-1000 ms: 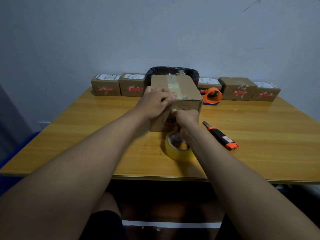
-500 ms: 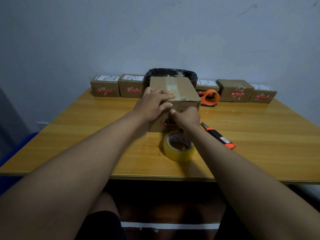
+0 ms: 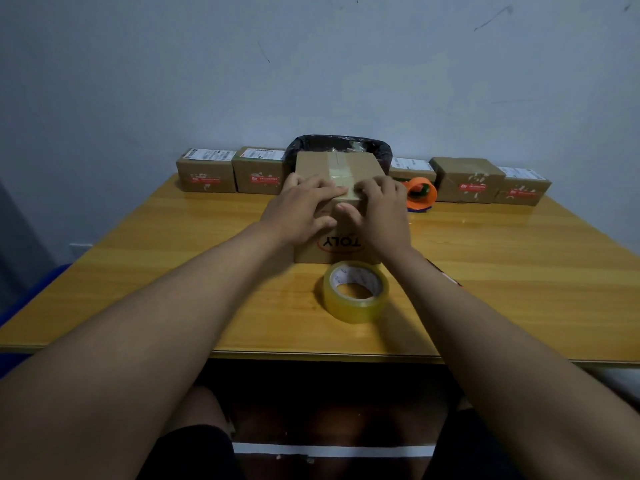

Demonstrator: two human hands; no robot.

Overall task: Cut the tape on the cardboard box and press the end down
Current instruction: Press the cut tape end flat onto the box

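Note:
The cardboard box (image 3: 313, 164) stands in the middle of the table, its front face showing an upside-down red "TOLY" logo. A clear tape strip (image 3: 338, 168) runs along its top and over the near edge. My left hand (image 3: 301, 211) and my right hand (image 3: 379, 211) both lie flat over that near top edge. Their fingers rest on the tape on top, and the thumbs are on the front face. Neither hand holds a tool. The clear tape roll (image 3: 356, 292) lies flat on the table just in front of the box.
My right forearm hides most of the utility knife (image 3: 450, 279). An orange tape dispenser (image 3: 420, 194) sits right of the box. Several small labelled boxes (image 3: 207, 173) line the wall, with a black-lined bin (image 3: 343, 143) behind the box. The table's front edge (image 3: 311, 353) is near me.
My right hand rose from the box's front face to its near top edge beside the left hand. The box now faces me squarely, and the knife is hidden under my forearm.

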